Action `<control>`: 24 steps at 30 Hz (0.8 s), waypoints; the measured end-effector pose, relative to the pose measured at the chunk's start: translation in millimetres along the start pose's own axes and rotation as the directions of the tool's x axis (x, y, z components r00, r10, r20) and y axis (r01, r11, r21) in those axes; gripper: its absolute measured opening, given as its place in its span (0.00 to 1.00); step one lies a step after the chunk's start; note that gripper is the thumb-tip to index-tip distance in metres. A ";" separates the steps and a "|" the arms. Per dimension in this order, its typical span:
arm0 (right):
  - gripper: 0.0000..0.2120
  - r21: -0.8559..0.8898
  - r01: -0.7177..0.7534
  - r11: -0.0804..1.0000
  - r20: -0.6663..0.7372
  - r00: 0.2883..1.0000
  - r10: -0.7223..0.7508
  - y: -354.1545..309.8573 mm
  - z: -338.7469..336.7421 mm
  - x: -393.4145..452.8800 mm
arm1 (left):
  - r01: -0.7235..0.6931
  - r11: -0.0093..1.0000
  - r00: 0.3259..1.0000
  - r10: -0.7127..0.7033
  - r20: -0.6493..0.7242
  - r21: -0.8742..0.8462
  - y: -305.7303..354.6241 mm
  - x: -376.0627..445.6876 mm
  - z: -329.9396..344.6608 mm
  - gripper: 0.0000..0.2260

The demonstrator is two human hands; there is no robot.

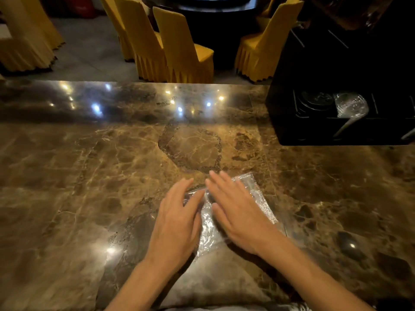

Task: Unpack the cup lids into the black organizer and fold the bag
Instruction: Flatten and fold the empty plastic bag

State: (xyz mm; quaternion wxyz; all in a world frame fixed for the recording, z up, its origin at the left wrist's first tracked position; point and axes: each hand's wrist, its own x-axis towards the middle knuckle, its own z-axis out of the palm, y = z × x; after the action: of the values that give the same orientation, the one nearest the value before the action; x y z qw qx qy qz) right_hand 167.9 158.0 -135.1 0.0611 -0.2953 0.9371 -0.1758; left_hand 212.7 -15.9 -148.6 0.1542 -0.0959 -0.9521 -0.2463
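A clear, crinkled plastic bag [210, 230] lies flat on the brown marble counter [101, 176], close to me. My left hand [177, 223] rests palm down on the bag's left part, fingers spread. My right hand [238, 212] lies flat over its right part, and the bag's far corner shows beyond the fingers. Neither hand grips anything. The black organizer [314, 131] stands at the counter's far right. In its compartments sit a stack of black lids [316, 102] and clear lids [351, 105].
Beyond the counter's far edge stand several chairs in yellow covers [179, 48] around a dark round table [213, 5]. A dark cabinet [350, 52] rises behind the organizer at the right. Ceiling lights glare off the polished stone.
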 end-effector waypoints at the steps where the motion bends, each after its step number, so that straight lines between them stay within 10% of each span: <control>1: 0.27 -0.008 0.023 1.000 0.041 0.999 -0.022 -1.7 5.6 3.6 | -0.024 0.999 0.997 0.021 0.078 0.033 -1.4 1.1 5.0 0.20; 8: 0.30 -0.262 0.002 0.965 0.076 0.997 0.019 16.8 25.7 1.4 | -0.088 0.933 0.947 -0.031 0.321 0.349 -1.8 -3.7 30.8 0.29; 19: 0.31 -0.288 -0.231 0.929 -0.007 0.971 0.240 81.6 10.4 -16.8 | -0.072 0.940 0.938 -0.049 0.342 0.332 -0.3 -5.8 31.3 0.29; 24: 0.33 -0.178 -0.244 0.953 -0.052 0.970 0.239 88.6 9.0 -18.0 | 0.091 0.993 0.978 -0.102 0.181 0.069 -1.2 7.7 18.8 0.20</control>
State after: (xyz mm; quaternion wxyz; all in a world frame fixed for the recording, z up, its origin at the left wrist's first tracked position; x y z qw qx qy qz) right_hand 137.4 233.3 -175.7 0.0407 -0.1802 0.9791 -0.0846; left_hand 200.5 -6.8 -162.1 0.0562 -0.0672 -0.9727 -0.2148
